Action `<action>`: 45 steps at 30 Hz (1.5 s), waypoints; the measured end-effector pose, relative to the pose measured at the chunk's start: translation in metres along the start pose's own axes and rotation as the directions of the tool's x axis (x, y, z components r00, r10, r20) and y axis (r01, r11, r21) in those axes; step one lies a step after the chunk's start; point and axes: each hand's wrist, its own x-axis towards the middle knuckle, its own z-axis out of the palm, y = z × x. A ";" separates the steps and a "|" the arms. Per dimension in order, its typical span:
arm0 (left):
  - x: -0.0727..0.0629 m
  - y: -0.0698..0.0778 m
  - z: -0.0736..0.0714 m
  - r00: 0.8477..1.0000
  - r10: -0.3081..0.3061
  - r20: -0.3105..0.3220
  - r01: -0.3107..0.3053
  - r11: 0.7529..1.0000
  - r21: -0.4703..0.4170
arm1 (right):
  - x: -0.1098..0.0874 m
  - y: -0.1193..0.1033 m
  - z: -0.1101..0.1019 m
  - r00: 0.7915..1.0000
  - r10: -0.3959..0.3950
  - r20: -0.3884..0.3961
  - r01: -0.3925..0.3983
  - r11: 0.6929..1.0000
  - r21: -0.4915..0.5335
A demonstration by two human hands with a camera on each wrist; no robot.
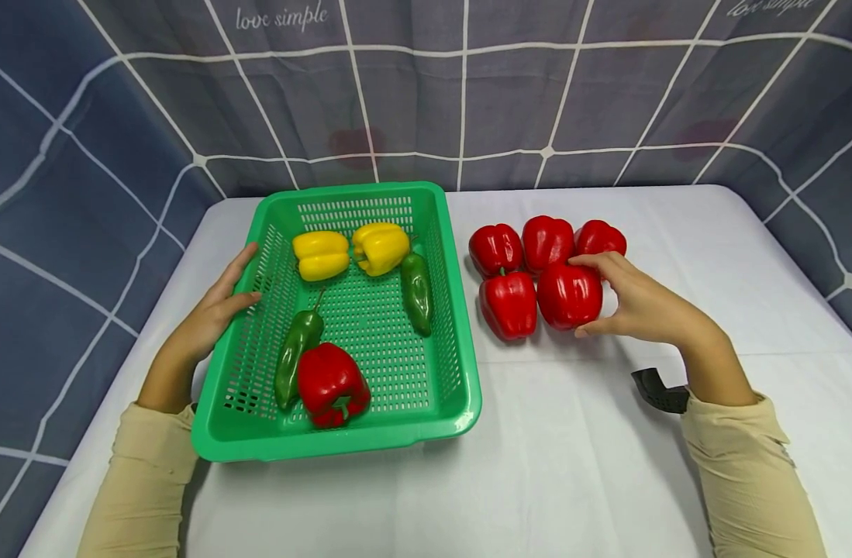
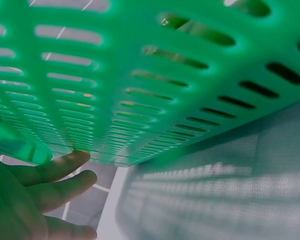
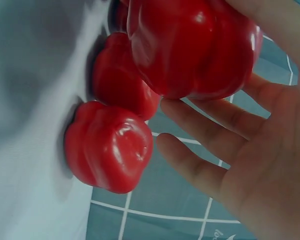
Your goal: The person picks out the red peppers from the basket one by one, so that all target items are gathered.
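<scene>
In the head view my left hand (image 1: 205,322) rests at the left rim of a green perforated basket (image 1: 463,372), thumb and a finger over the edge. More fingers extend along its outside wall in the left wrist view. Inside sit two yellow bell peppers (image 1: 321,256), two green chili peppers (image 1: 416,294) and one red bell pepper (image 1: 332,385). My right hand (image 1: 645,306) holds another red bell pepper (image 1: 570,296) between thumb and fingers, at the right of the basket. Its other fingers spread loosely below the pepper in the right wrist view (image 3: 195,45).
Several more red bell peppers (image 1: 508,306) stand close around the held one on the white tablecloth (image 1: 565,480). A black strap (image 1: 659,390) sits at my right wrist. Grey tile-patterned curtain (image 1: 412,101) borders the table at the back and sides.
</scene>
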 end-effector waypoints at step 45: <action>0.000 0.001 0.000 1.000 -0.007 -0.002 0.007 1.000 -0.004 | 0.014 0.015 0.021 0.997 0.021 0.075 -0.019 1.000 -0.024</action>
